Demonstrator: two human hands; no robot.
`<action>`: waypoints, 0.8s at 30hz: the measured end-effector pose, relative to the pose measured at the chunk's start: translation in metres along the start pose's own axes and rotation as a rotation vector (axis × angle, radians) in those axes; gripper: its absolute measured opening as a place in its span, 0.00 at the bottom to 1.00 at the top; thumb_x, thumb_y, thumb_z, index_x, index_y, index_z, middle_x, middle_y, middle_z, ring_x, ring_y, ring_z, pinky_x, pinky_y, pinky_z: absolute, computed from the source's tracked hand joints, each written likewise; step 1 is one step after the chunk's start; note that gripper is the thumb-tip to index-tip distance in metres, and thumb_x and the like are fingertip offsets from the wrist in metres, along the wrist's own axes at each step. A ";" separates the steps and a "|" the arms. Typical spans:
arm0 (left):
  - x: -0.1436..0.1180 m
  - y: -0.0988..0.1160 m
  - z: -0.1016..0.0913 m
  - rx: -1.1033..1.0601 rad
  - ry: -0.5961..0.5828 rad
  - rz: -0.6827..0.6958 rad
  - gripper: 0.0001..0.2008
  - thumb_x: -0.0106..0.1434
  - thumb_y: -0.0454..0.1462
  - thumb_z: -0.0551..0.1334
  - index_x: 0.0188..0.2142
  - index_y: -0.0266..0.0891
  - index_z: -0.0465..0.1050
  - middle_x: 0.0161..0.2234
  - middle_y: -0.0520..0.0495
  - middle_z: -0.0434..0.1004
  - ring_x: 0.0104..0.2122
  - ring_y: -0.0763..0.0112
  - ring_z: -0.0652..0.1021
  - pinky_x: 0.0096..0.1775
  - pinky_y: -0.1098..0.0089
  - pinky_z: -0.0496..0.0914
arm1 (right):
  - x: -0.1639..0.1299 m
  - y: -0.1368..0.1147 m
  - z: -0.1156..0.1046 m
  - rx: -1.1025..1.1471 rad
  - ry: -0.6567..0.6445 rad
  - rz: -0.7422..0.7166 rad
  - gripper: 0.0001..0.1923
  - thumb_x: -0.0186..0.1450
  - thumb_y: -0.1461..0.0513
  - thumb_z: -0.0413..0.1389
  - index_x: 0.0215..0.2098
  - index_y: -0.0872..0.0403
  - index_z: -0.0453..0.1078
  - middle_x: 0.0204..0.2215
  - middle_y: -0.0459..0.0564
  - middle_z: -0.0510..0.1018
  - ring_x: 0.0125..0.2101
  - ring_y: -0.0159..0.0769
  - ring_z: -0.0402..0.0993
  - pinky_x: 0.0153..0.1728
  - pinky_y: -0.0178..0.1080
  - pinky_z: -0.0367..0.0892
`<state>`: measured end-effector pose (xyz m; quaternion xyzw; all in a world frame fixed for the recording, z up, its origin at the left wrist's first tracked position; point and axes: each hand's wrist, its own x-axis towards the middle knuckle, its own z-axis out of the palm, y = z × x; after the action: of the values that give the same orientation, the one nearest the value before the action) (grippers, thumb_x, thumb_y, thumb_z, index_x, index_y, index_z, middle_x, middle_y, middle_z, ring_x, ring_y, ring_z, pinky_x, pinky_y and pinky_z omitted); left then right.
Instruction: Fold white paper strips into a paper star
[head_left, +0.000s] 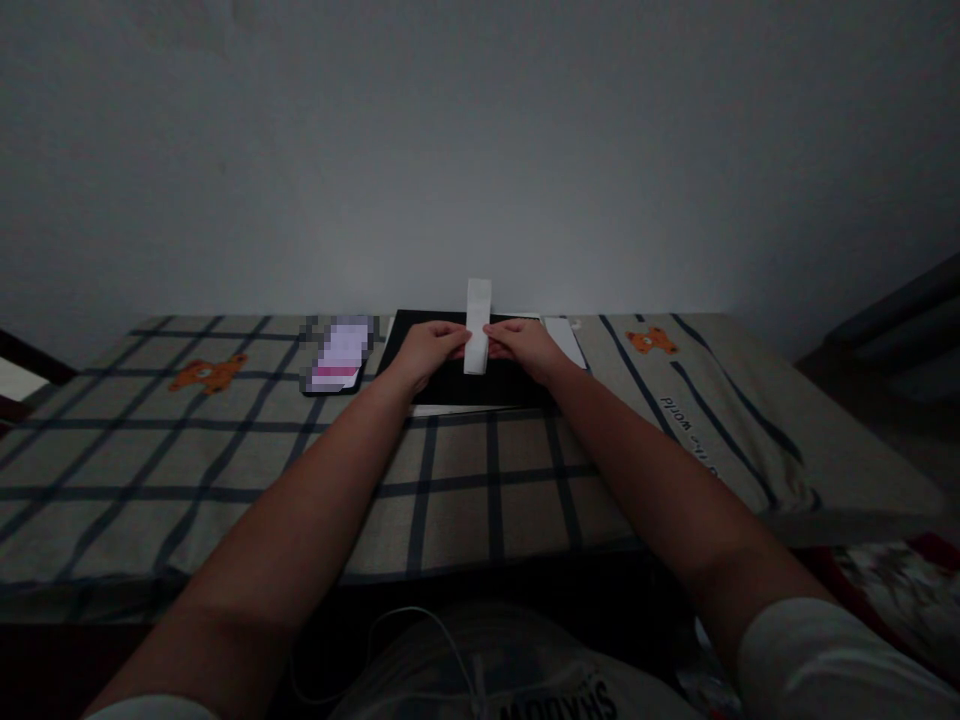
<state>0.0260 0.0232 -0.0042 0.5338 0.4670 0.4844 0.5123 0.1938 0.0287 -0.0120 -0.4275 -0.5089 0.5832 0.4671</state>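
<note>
A narrow strip of white paper [478, 305] stands lengthwise between my two hands, above a black sheet [480, 385]. My left hand [431, 350] pinches the strip's left edge with thumb and fingertips. From the other side my right hand [529, 345] pinches its right edge. Creases or folds in the strip are too faint to tell. Beneath the black sheet, a pale edge [442, 409] shows along the front. White paper [564, 340] lies just right of the black sheet, partly hidden by my right hand.
A phone with its screen lit [341, 355] lies left of the black sheet. The checked cloth [457, 480] with bear prints covers the table, which meets a plain wall [480, 150] behind. A white cable [412, 609] hangs near my lap.
</note>
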 end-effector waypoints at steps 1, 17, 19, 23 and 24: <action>0.000 0.000 0.000 -0.005 -0.009 0.001 0.07 0.50 0.35 0.67 0.29 0.33 0.76 0.27 0.49 0.76 0.26 0.77 0.74 0.36 0.72 0.70 | 0.000 0.000 -0.001 0.003 -0.002 -0.001 0.05 0.62 0.66 0.56 0.28 0.59 0.72 0.23 0.47 0.77 0.23 0.24 0.72 0.26 0.27 0.70; 0.003 -0.003 -0.002 0.046 0.032 0.116 0.12 0.48 0.39 0.69 0.31 0.34 0.77 0.28 0.49 0.78 0.28 0.74 0.74 0.37 0.70 0.69 | -0.001 0.000 0.003 0.018 -0.017 -0.006 0.04 0.61 0.66 0.58 0.30 0.60 0.73 0.26 0.49 0.79 0.24 0.25 0.73 0.29 0.29 0.71; 0.002 -0.002 -0.002 -0.005 0.024 0.091 0.12 0.48 0.39 0.69 0.31 0.34 0.77 0.29 0.49 0.78 0.28 0.74 0.75 0.38 0.70 0.70 | -0.001 0.001 0.002 0.018 -0.003 -0.008 0.03 0.61 0.66 0.58 0.30 0.60 0.73 0.26 0.49 0.79 0.24 0.25 0.73 0.29 0.29 0.71; 0.001 -0.001 -0.002 -0.081 -0.059 -0.019 0.11 0.50 0.38 0.68 0.32 0.33 0.77 0.30 0.46 0.79 0.31 0.72 0.77 0.41 0.68 0.71 | 0.002 0.003 0.000 0.048 -0.003 -0.024 0.03 0.61 0.66 0.57 0.30 0.60 0.73 0.27 0.49 0.79 0.25 0.26 0.74 0.30 0.29 0.71; 0.000 -0.001 -0.002 -0.087 -0.079 -0.041 0.11 0.50 0.38 0.68 0.32 0.33 0.77 0.31 0.45 0.79 0.32 0.72 0.77 0.42 0.68 0.71 | 0.002 0.003 -0.001 0.052 -0.009 -0.028 0.03 0.61 0.66 0.57 0.30 0.60 0.73 0.27 0.49 0.79 0.26 0.26 0.74 0.30 0.29 0.72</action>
<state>0.0239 0.0233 -0.0048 0.5200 0.4358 0.4722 0.5627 0.1940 0.0309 -0.0152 -0.4054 -0.5015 0.5918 0.4837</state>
